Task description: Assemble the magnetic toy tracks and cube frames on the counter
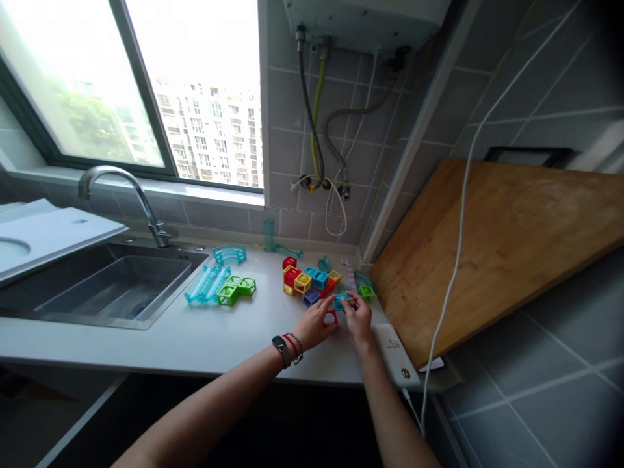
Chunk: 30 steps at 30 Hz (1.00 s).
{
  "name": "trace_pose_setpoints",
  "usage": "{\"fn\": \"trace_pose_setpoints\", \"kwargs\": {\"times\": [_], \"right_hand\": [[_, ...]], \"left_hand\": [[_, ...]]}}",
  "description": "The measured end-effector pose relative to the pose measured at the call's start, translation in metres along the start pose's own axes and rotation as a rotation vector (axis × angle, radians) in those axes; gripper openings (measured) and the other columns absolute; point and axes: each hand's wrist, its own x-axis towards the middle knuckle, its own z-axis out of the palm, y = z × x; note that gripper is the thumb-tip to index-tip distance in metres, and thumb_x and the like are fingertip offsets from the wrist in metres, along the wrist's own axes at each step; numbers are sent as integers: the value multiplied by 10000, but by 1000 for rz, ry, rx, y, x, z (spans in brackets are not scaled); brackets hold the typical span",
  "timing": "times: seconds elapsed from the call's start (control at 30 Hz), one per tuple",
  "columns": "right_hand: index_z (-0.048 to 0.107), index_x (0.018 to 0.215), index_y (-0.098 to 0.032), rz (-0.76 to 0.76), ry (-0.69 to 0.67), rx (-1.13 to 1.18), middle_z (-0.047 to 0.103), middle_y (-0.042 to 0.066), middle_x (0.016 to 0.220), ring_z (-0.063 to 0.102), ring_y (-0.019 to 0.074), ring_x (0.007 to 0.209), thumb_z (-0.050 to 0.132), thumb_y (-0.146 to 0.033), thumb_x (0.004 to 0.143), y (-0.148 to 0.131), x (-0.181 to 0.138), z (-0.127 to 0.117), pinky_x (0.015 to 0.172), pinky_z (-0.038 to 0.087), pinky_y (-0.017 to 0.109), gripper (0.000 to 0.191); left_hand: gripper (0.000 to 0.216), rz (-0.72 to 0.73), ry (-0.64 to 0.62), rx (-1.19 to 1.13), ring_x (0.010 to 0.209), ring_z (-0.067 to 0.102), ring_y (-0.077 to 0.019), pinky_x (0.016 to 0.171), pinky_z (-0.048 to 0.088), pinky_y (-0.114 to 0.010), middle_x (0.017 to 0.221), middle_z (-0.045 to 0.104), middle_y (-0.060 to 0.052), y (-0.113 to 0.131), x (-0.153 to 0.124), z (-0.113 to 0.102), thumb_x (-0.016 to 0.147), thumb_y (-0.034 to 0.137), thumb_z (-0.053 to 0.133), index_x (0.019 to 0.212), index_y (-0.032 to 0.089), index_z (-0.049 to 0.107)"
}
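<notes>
- Blue cube block [340, 303], right of centre, lower half: pinched in the right hand [359, 317], fingers closed on it.
- Left hand [314, 324], just left of it: fingers curled about a red block [335, 317]; can't tell whether they grip it.
- Directly beyond the hands: heap of red, yellow, blue and purple blocks [303, 281], crowding the counter [263, 325] there.
- Right of the heap: pink strip [350, 275], green block [366, 292].
- Left of centre: joined green blocks [237, 290] next to clear-blue rails [208, 285]; curved clear-blue piece [229, 254] behind.
- White device [394, 351] lower right, just beside the right forearm; limits room there.
- Leaning wooden board [502, 240] walls off the right side; white cable [459, 240] hangs in front of it.
- Mid left: sink [149, 316], faucet [146, 207]. Hoses [319, 110] upper centre, well apart from the hands.
</notes>
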Motion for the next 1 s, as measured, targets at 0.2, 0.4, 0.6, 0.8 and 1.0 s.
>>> {"fn": "trace_pose_setpoints", "kwargs": {"times": [0.2,0.4,0.6,0.8,1.0], "right_hand": [[644,1119,-183,171,78,302,673,35,816,633,183,710,675,-528,791,-11,-22,10,602,525,279,477],[680,1085,-200,278,-1,389,681,35,860,599,167,708,675,-539,788,3,-52,19,583,488,257,451],[678,959,-170,137,-55,159,629,13,723,541,143,623,570,-556,841,4,-57,20,559,434,252,419],[635,1083,-177,108,-152,-128,614,-13,667,585,162,601,566,-429,848,-20,-27,32,587,473,275,351],[573,1295,-219,12,-267,-585,677,125,1158,649,273,1044,785,-292,699,-72,48,61,890,476,344,637]], "left_hand": [[379,-102,-2,57,1016,672,-241,919,554,-403,1144,679,-103,-13,-39,-20,875,284,629,1242,214,565],[365,-146,38,184,1127,626,-241,992,522,-411,1234,622,-103,-39,-69,-72,906,243,554,1270,228,567],[409,-179,146,359,1200,584,-295,1041,482,-489,1297,583,-130,-68,-52,-101,900,263,553,1305,202,551],[653,-131,173,477,1309,490,-322,1084,419,-486,1389,533,-155,-48,9,-97,886,448,598,1458,216,387],[766,-330,-41,567,1448,297,-394,1113,334,-558,1528,398,-209,-57,60,-80,826,568,620,1443,166,411]]}}
